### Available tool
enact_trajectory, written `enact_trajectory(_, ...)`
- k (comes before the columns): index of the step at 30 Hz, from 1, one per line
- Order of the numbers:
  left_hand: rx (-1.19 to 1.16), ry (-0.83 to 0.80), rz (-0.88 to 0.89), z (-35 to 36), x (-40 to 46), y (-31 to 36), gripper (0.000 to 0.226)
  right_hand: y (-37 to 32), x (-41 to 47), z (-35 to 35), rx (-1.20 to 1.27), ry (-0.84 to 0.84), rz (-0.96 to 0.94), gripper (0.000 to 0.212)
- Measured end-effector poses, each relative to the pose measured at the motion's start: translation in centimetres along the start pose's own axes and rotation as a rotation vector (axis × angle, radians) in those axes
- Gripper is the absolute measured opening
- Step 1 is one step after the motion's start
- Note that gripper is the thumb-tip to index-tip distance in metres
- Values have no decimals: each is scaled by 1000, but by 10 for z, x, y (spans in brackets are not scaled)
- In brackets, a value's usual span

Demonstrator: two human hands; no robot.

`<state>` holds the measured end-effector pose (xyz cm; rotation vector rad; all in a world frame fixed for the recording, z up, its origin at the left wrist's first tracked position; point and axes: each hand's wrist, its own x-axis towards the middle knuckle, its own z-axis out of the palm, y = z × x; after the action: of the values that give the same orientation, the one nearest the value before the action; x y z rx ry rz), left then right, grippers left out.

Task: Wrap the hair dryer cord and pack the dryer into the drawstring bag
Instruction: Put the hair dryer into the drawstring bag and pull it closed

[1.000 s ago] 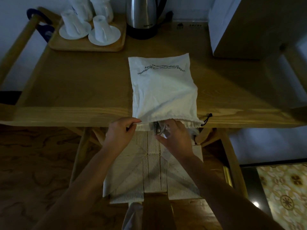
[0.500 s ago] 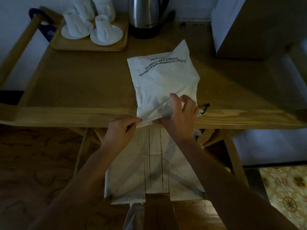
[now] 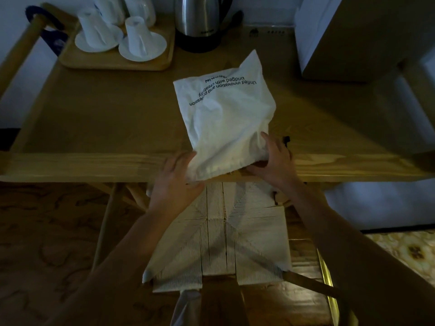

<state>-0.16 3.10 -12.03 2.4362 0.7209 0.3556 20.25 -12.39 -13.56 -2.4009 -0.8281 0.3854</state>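
A white drawstring bag [image 3: 223, 114] with dark printed text lies on the wooden table [image 3: 106, 118], its mouth at the near edge and its body bulging and tilted. The hair dryer is hidden inside it. My left hand [image 3: 175, 178] grips the bag's mouth at its left corner. On the right side of the mouth, my right hand [image 3: 274, 161] holds the bag with fingers spread against the cloth. A black cord end [image 3: 286, 140] shows just beyond my right hand.
A wooden tray [image 3: 117, 62] with white cups on saucers [image 3: 141, 41] sits at the back left. A steel kettle [image 3: 200, 22] stands behind the bag. A white box-like unit [image 3: 353, 36] fills the back right. A woven-seat chair [image 3: 219, 236] is below the table edge.
The bag, flat a second ago with the dryer's end at its mouth, now bulges and is turned to the right. My right hand moved from the mouth's centre to its right side.
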Motion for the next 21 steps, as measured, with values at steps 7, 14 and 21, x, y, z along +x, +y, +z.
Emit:
enact_trajectory(7, 170, -204, 343, 43, 51, 23, 73, 11, -10, -4, -54, 142, -80, 18)
enact_trajectory(14, 48, -51, 377, 53, 61, 10, 59, 24, -25, -12, -73, 117, -129, 11)
enact_trajectory(21, 109, 128, 185, 57, 69, 32, 54, 21, -46, -7, 53, 97, -216, 7)
